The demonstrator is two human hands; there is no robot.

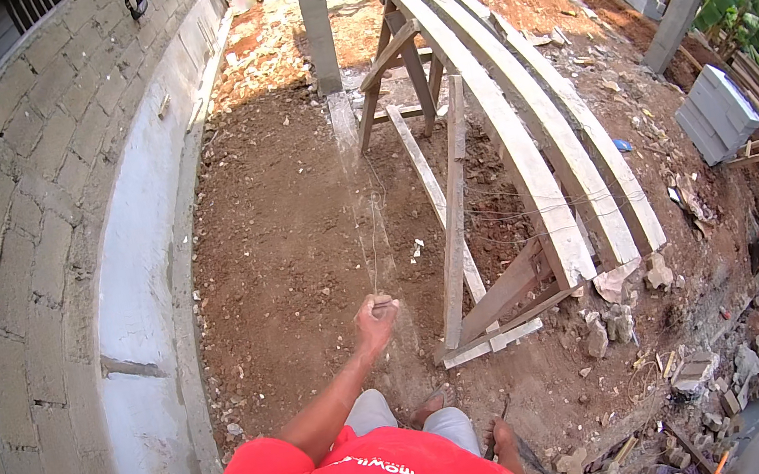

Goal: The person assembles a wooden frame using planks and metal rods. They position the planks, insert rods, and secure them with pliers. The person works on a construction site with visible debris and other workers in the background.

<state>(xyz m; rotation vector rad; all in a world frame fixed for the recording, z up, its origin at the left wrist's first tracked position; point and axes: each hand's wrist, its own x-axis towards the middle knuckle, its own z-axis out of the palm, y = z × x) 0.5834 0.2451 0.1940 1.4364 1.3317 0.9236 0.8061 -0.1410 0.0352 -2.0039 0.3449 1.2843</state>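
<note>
My left hand [377,309] is stretched out in front of me, its fingers closed on a thin wire [375,248]. The wire runs away from the fist in a narrow loop over the bare soil, toward the foot of a concrete post. Low at my right side hangs my right hand [504,434], apart from the wire. Its fingers look curled, and a slim dark tip shows just above them; the rest of what it grips is hidden. To the right of the wire stands a wooden trestle [457,213], with long planks [523,130] laid across it.
A block wall [7,252] with a pale plastered base runs along the left. The concrete post [317,25] rises ahead. Broken stones [609,328] and rubble lie at the right, near a light grey block stack [716,115]. Loose wire strands cross the trestle's near end.
</note>
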